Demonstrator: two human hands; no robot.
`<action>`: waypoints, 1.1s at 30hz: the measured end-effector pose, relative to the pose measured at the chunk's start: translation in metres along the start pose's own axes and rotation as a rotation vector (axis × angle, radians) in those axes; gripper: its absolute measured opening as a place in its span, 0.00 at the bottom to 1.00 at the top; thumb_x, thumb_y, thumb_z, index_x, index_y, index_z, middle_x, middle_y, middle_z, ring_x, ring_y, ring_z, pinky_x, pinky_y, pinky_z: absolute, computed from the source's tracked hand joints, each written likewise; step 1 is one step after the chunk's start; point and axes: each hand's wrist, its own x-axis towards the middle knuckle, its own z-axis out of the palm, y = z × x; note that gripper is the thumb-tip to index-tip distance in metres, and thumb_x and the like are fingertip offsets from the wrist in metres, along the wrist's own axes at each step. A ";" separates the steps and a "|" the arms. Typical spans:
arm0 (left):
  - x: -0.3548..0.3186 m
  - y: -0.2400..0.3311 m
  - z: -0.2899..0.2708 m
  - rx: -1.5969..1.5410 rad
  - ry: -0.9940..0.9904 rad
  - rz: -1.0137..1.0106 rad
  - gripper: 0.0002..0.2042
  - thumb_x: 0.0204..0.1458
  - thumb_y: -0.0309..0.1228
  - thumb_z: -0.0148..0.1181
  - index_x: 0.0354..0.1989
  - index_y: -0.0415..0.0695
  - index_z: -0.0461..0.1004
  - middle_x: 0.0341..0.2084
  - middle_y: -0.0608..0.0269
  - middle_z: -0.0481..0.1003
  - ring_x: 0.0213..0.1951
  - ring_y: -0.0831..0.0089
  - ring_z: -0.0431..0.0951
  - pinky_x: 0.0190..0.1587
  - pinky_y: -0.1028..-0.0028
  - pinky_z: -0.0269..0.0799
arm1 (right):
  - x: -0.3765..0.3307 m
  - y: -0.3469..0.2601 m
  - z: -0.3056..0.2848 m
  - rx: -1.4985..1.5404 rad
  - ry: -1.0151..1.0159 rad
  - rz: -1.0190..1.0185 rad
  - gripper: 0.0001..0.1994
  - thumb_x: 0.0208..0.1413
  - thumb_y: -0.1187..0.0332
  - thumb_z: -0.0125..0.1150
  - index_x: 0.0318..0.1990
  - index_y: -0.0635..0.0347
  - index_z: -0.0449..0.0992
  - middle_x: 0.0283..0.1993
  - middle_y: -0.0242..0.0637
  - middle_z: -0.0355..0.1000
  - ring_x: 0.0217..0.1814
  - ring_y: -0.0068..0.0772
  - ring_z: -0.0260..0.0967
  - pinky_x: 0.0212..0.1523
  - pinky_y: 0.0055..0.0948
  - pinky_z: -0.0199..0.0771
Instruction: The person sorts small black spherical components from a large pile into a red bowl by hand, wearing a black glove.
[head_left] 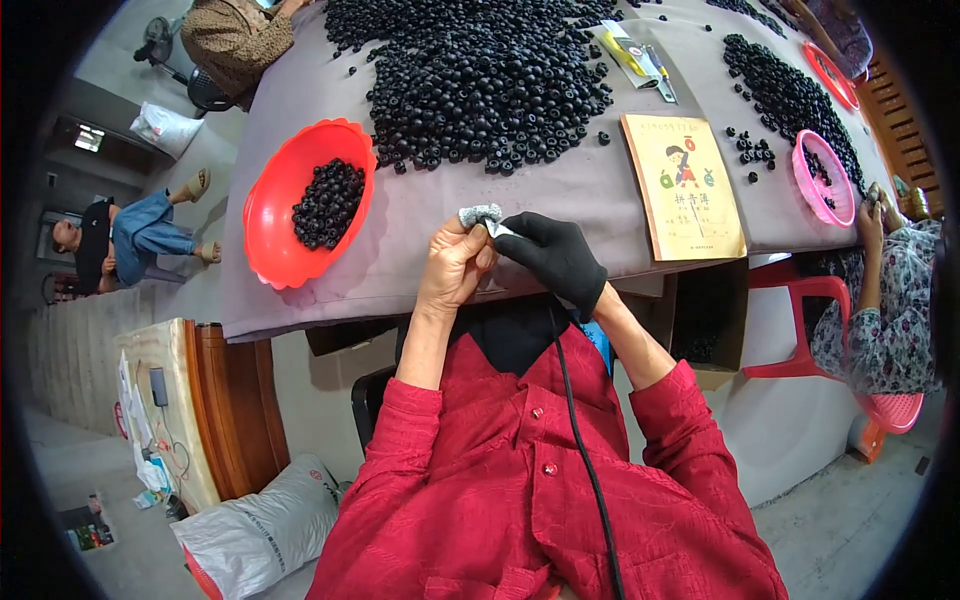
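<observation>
At the table's near edge, my bare left hand is closed, its thumb and fingers pinching a small grey-white speckled scrap that looks like cloth or tape. My right hand, in a black glove, grips the scrap's pale right end, so the two hands almost meet. Whether the scrap is wrapped round a left fingertip is hard to make out. Left of them stands a red scalloped basin with small black beads in it. Beyond my hands lies a big heap of the same round, holed beads.
A yellow exercise book lies to the right; a yellow-handled cutter is behind it. Further right are another bead pile, a pink basket and a person's hands. A black cord hangs down my front.
</observation>
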 end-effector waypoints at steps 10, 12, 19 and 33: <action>-0.001 0.001 0.000 0.045 -0.022 0.020 0.09 0.54 0.25 0.51 0.42 0.38 0.71 0.24 0.66 0.71 0.19 0.82 0.64 0.25 0.82 0.62 | 0.003 0.000 -0.003 0.018 -0.011 0.055 0.17 0.52 0.58 0.55 0.40 0.64 0.74 0.31 0.39 0.73 0.33 0.22 0.67 0.36 0.25 0.67; 0.000 -0.001 -0.001 0.026 -0.033 0.015 0.09 0.54 0.25 0.51 0.41 0.37 0.71 0.24 0.64 0.72 0.19 0.81 0.65 0.25 0.81 0.63 | 0.002 -0.002 -0.003 0.018 0.004 0.046 0.16 0.52 0.59 0.55 0.40 0.64 0.74 0.32 0.37 0.73 0.33 0.20 0.66 0.36 0.24 0.67; 0.002 -0.001 0.001 -0.006 0.041 0.022 0.08 0.54 0.25 0.52 0.41 0.38 0.71 0.23 0.63 0.71 0.20 0.79 0.67 0.25 0.81 0.63 | 0.003 -0.001 -0.003 0.102 0.055 0.021 0.13 0.53 0.63 0.55 0.39 0.65 0.74 0.33 0.36 0.73 0.35 0.18 0.66 0.37 0.22 0.66; -0.015 0.013 0.018 0.279 0.204 0.083 0.09 0.53 0.25 0.51 0.41 0.39 0.70 0.23 0.61 0.74 0.16 0.79 0.72 0.15 0.84 0.64 | 0.003 0.003 0.001 0.100 0.162 0.078 0.13 0.52 0.65 0.57 0.40 0.66 0.74 0.33 0.33 0.73 0.35 0.18 0.65 0.37 0.22 0.66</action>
